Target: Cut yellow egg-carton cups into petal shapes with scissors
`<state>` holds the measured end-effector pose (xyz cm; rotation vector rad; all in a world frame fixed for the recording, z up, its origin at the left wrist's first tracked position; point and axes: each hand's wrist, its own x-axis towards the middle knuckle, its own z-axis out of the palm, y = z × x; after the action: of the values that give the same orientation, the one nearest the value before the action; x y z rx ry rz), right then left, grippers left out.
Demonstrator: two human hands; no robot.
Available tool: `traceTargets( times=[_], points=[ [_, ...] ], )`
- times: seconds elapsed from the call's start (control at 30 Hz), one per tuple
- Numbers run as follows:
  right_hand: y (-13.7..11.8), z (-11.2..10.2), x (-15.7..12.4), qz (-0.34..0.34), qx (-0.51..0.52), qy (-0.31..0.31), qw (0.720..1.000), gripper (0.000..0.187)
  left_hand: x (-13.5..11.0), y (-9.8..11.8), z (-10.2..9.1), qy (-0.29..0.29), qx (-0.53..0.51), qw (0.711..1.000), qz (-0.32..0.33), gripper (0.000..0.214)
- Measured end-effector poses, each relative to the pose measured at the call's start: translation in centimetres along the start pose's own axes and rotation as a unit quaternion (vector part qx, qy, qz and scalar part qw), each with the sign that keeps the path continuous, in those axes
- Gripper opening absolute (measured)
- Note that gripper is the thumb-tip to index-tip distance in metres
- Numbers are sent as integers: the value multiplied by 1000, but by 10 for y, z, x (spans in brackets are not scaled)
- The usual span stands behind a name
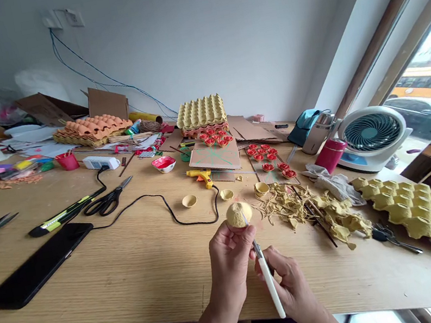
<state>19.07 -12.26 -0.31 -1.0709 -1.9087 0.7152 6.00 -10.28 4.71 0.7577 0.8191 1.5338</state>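
My left hand (pixel 231 255) pinches a small yellow egg-carton cup (pixel 239 214), its rounded pulp bottom turned up. In my right hand (pixel 289 281) is a white-handled pair of scissors (pixel 269 283), seen nearly edge-on, with the blade touching the cup's near side. My fingers partly hide the handles. Just beyond the hands stand a trimmed cup (pixel 190 201), a smaller cup (pixel 226 195) and a little stack of cups (pixel 262 189). Yellow carton scraps (pixel 289 204) lie in a heap to the right of the held cup.
A yellow glue gun (pixel 200 177) trails a black cable across the table. Black scissors (pixel 109 198), a cutter knife (pixel 63 213) and a black tablet-like slab (pixel 37 266) lie left. Red paper-pulp flowers (pixel 267 157) sit behind; egg trays (pixel 417 205) and a fan (pixel 374 135) stand right.
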Motion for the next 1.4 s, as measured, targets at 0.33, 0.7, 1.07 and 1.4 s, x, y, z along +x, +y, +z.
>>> traceTargets(
  times=[0.33, 0.7, 1.07, 1.4],
  points=[
    [5, -3, -1, 4, 20, -18, 1000, 27, 1, 9, -7, -38, -8, 999, -14, 33],
    [2, -9, 0, 90, 134, -91, 983, 37, 30, 6, -30, -31, -119, 992, -5, 25],
    [6, -8, 1, 105, 165, -116, 974, 46, 38, -4, -40, -53, -148, 988, -15, 25],
    [6, -6, -1, 93, 205, -104, 969, 48, 33, -8, -40, -107, -140, 983, -49, 29]
  ],
)
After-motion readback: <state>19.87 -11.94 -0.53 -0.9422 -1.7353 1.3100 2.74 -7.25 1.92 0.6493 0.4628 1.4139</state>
